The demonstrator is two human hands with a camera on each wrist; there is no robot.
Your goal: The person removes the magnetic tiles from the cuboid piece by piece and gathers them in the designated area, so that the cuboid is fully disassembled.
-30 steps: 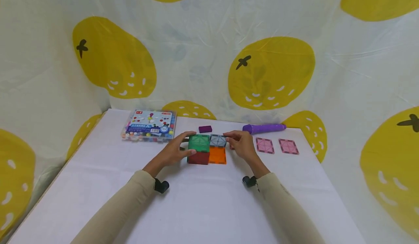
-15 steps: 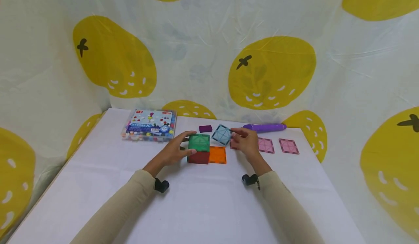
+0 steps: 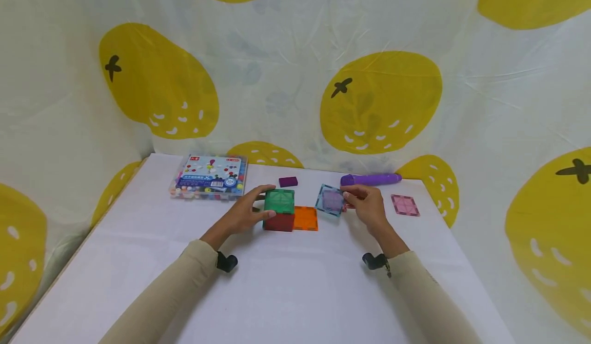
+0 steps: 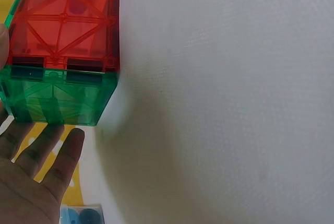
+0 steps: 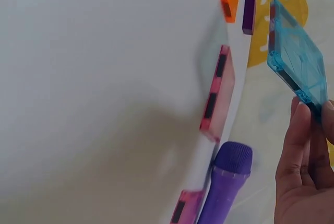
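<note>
A cube of magnetic tiles stands mid-table, with a green top (image 3: 279,201) and a red front (image 3: 278,222); the left wrist view shows the red face (image 4: 65,25) and a green face (image 4: 57,96). My left hand (image 3: 251,208) rests against the cube's left side with straight fingers (image 4: 52,148). An orange tile (image 3: 306,218) lies flat against the cube's right. My right hand (image 3: 353,198) pinches a light blue tile (image 3: 330,200) by its edge, lifted off the table right of the orange tile. The right wrist view shows that blue tile (image 5: 297,59) tilted above my fingers (image 5: 300,156).
A pink tile (image 3: 405,205) lies at the right; another (image 5: 218,93) sits below the blue tile. A purple pen (image 3: 369,180), a small purple block (image 3: 288,181) and a clear box of beads (image 3: 209,177) lie along the far edge. A fruit-print sheet hangs behind.
My right hand has lifted the blue tile away from the cube's right side and carried it to the right, over the pink tile. The left hand has stayed on the cube.
</note>
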